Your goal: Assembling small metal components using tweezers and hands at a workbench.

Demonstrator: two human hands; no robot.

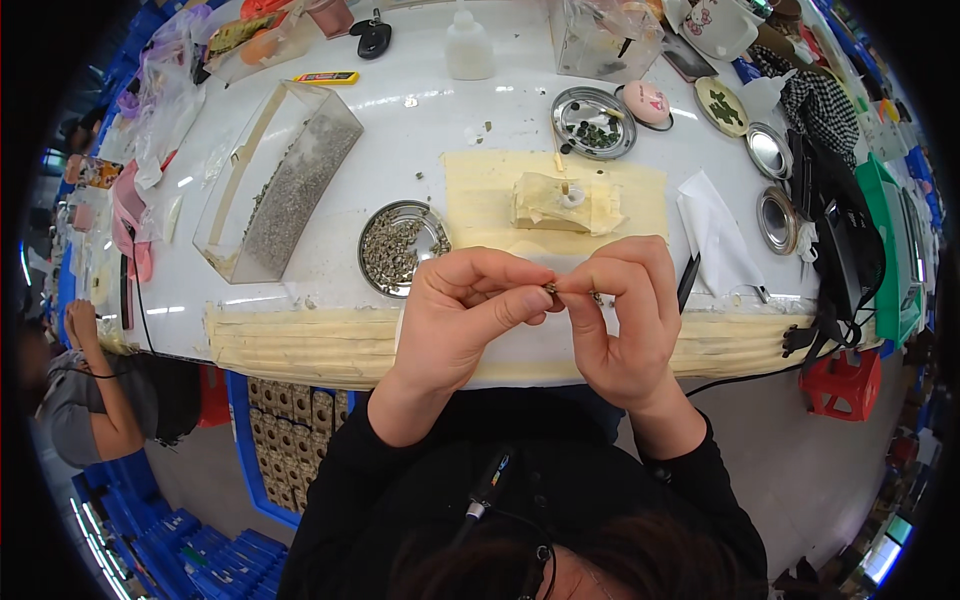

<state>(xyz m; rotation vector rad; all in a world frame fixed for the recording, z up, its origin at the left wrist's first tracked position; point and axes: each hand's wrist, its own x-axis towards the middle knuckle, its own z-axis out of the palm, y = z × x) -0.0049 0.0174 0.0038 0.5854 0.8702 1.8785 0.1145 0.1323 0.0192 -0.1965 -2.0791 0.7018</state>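
My left hand is closed in a pinch, thumb against forefinger, on a tiny brassy piece. My right hand pinches at the same spot, its fingertips meeting the left ones; more small bits show by its fingers. The exact kind of piece is too small to tell. Just left of my left hand sits a round metal dish filled with many small greyish-brassy pieces. Beyond the hands, a tape-wrapped block with a whitish round knob on top rests on a sheet of cream masking tape.
A clear bin of small grey parts stands at left. Farther back are a white squeeze bottle and a metal dish of dark green pieces. White cloth lies at right. A person's arm shows at far left.
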